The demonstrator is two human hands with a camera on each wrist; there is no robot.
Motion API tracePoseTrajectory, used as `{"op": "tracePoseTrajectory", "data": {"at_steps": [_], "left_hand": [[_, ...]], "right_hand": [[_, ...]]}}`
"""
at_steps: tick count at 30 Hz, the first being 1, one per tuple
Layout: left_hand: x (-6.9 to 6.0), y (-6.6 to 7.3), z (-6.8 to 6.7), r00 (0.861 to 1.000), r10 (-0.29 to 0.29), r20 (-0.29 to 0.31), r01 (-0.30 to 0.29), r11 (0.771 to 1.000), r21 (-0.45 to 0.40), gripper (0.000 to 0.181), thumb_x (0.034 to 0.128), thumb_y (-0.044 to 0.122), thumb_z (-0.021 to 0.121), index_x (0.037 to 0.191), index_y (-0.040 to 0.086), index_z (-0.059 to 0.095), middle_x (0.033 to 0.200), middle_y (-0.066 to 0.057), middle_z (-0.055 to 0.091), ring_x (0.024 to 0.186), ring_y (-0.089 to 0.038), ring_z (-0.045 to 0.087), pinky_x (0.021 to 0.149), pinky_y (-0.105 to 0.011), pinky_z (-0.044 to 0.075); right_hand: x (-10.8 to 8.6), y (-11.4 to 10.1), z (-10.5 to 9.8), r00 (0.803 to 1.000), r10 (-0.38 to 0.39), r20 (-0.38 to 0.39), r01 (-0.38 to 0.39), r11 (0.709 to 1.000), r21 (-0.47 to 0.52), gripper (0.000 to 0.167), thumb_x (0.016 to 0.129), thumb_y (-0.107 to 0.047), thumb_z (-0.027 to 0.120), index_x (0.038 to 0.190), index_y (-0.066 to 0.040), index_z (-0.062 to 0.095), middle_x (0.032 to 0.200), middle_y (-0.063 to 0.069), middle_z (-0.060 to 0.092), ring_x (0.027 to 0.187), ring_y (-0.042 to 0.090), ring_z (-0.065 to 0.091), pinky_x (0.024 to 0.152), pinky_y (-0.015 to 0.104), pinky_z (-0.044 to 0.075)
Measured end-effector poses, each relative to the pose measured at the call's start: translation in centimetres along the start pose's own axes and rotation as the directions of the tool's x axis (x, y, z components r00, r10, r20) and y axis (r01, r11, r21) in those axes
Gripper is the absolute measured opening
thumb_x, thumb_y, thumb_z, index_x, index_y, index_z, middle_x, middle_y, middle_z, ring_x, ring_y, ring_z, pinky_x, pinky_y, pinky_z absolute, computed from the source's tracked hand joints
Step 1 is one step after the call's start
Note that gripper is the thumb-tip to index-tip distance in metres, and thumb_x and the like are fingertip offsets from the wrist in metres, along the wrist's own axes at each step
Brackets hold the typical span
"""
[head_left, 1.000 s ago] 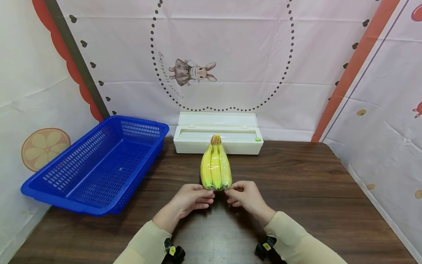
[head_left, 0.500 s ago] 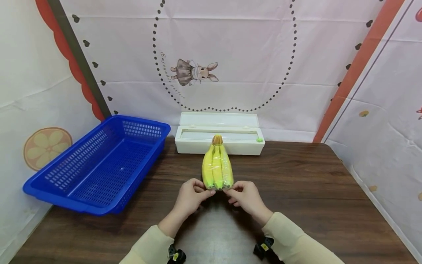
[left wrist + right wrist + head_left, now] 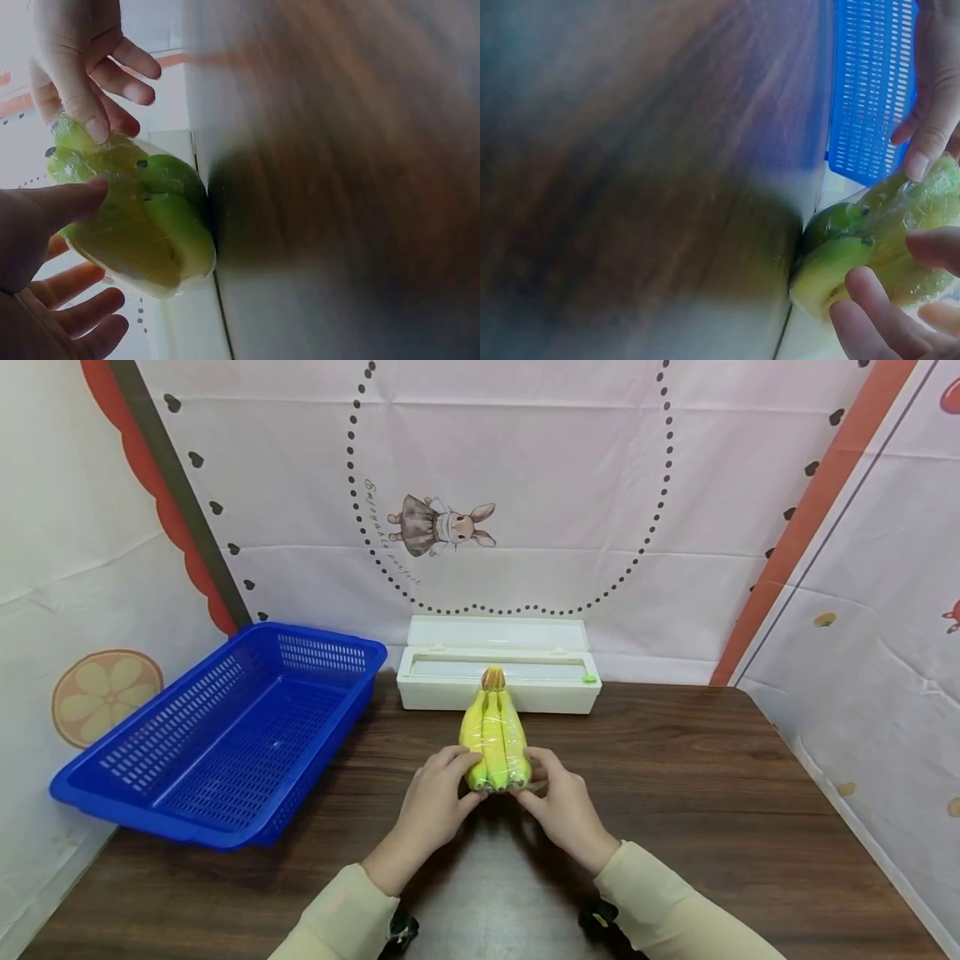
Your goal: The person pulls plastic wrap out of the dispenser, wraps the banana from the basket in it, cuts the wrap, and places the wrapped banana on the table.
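Observation:
A bunch of bananas point(image 3: 492, 735), covered in clear plastic wrap, lies on the table with its stem end pointing away and its green tips toward me. My left hand point(image 3: 433, 803) holds its near left corner, thumb at the tips and index finger along the side. On the near right corner my right hand point(image 3: 566, 806) holds it likewise. In the left wrist view the left thumb point(image 3: 79, 202) lies on the wrapped tips, while other fingers are spread. The right wrist view shows the wrap point(image 3: 930, 191) shining and wrinkled. The underside of the bunch is hidden.
Just behind the bananas stands a white plastic-wrap dispenser point(image 3: 555, 698) with its lid raised and a green slider at its right end. A blue perforated basket point(image 3: 300, 777) sits at the left of the wooden table point(image 3: 675, 793). Printed cloth point(image 3: 570, 485) hangs behind.
Both hands have shifted from the wrap edge at the tips onto the sides of the bunch, index fingers reaching forward. The bananas have stayed in place.

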State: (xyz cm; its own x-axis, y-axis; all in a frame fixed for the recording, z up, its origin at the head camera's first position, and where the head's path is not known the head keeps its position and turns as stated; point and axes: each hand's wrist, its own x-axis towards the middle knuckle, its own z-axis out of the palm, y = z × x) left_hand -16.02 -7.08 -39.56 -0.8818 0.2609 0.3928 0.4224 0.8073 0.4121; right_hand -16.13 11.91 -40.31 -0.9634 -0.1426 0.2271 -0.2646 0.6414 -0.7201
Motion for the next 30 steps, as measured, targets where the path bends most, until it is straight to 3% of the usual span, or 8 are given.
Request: {"op": "tracePoseTrajectory", "data": {"at_steps": [10, 12, 15, 17, 20, 23, 26, 30], "left_hand": [[0.7, 0.1, 0.4, 0.990, 0.138, -0.032, -0.133, 0.983, 0.125, 0.041, 0.0712, 0.021, 0.083, 0.106, 0.009, 0.063, 0.112, -0.005, 0.063, 0.105, -0.024, 0.060, 0.084, -0.042, 0.051], [0.8, 0.1, 0.4, 0.988, 0.154, -0.031, -0.148, 0.980, 0.133, 0.041, 0.0712, 0.020, 0.083, 0.104, 0.009, 0.062, 0.108, -0.005, 0.064, 0.102, -0.023, 0.061, 0.083, -0.040, 0.051], [0.8, 0.0, 0.3, 0.986, 0.164, -0.029, -0.158, 0.976, 0.151, 0.042, 0.0711, 0.019, 0.083, 0.105, 0.009, 0.061, 0.106, -0.004, 0.064, 0.099, -0.022, 0.061, 0.082, -0.038, 0.052], [0.8, -0.1, 0.2, 0.986, 0.166, -0.028, -0.160, 0.975, 0.157, 0.042, 0.0709, 0.019, 0.083, 0.105, 0.009, 0.061, 0.106, -0.004, 0.064, 0.099, -0.022, 0.062, 0.082, -0.038, 0.052], [0.8, -0.2, 0.0, 0.985, 0.168, -0.024, -0.162, 0.975, 0.153, 0.043, 0.0696, 0.017, 0.084, 0.105, 0.010, 0.061, 0.105, -0.004, 0.065, 0.098, -0.022, 0.062, 0.083, -0.038, 0.052], [1.0, -0.2, -0.1, 0.986, 0.168, -0.012, -0.165, 0.976, 0.140, 0.042, 0.0687, 0.016, 0.085, 0.104, 0.009, 0.061, 0.104, -0.004, 0.065, 0.096, -0.022, 0.062, 0.082, -0.038, 0.051], [1.1, -0.2, -0.2, 0.987, 0.162, 0.009, -0.162, 0.978, 0.127, 0.041, 0.0692, 0.016, 0.084, 0.103, 0.009, 0.062, 0.103, -0.004, 0.065, 0.095, -0.022, 0.062, 0.082, -0.038, 0.051], [1.2, -0.1, -0.4, 0.987, 0.155, 0.029, -0.157, 0.980, 0.119, 0.040, 0.0697, 0.016, 0.084, 0.103, 0.009, 0.062, 0.104, -0.004, 0.066, 0.095, -0.022, 0.062, 0.082, -0.037, 0.051]], "right_hand": [[0.2, -0.4, -0.1, 0.994, -0.104, -0.017, 0.101, 0.988, -0.120, 0.044, 0.080, -0.011, 0.074, 0.120, -0.005, 0.055, 0.086, 0.006, 0.071, 0.072, 0.011, 0.067, 0.057, 0.016, 0.049], [0.3, -0.5, -0.4, 0.994, -0.104, 0.023, 0.106, 0.989, -0.100, 0.047, 0.080, -0.014, 0.075, 0.121, -0.005, 0.054, 0.089, 0.008, 0.071, 0.073, 0.012, 0.068, 0.058, 0.016, 0.049], [0.6, -0.4, -1.4, 0.984, -0.089, 0.154, 0.095, 0.995, -0.033, 0.059, 0.080, -0.023, 0.076, 0.129, -0.002, 0.050, 0.096, 0.010, 0.071, 0.080, 0.014, 0.068, 0.061, 0.018, 0.051], [0.9, -0.3, -2.4, 0.958, -0.086, 0.273, 0.085, 0.996, 0.013, 0.071, 0.081, -0.031, 0.075, 0.136, 0.001, 0.044, 0.105, 0.014, 0.069, 0.084, 0.016, 0.069, 0.065, 0.021, 0.053], [1.5, -0.1, -3.7, 0.898, -0.115, 0.425, 0.093, 0.993, 0.071, 0.080, 0.084, -0.038, 0.070, 0.143, 0.003, 0.035, 0.120, 0.018, 0.064, 0.092, 0.019, 0.069, 0.072, 0.024, 0.055], [2.0, 0.1, -4.4, 0.854, -0.172, 0.492, 0.139, 0.985, 0.104, 0.076, 0.088, -0.036, 0.065, 0.143, 0.005, 0.032, 0.128, 0.019, 0.058, 0.101, 0.021, 0.067, 0.079, 0.026, 0.055], [2.2, 0.2, -4.4, 0.856, -0.210, 0.472, 0.190, 0.978, 0.089, 0.068, 0.089, -0.030, 0.064, 0.140, 0.007, 0.037, 0.124, 0.018, 0.061, 0.105, 0.019, 0.065, 0.081, 0.025, 0.054], [2.2, 0.2, -3.9, 0.887, -0.224, 0.404, 0.235, 0.972, 0.022, 0.062, 0.087, -0.027, 0.067, 0.135, 0.007, 0.045, 0.109, 0.012, 0.070, 0.097, 0.014, 0.068, 0.076, 0.021, 0.053]]}}
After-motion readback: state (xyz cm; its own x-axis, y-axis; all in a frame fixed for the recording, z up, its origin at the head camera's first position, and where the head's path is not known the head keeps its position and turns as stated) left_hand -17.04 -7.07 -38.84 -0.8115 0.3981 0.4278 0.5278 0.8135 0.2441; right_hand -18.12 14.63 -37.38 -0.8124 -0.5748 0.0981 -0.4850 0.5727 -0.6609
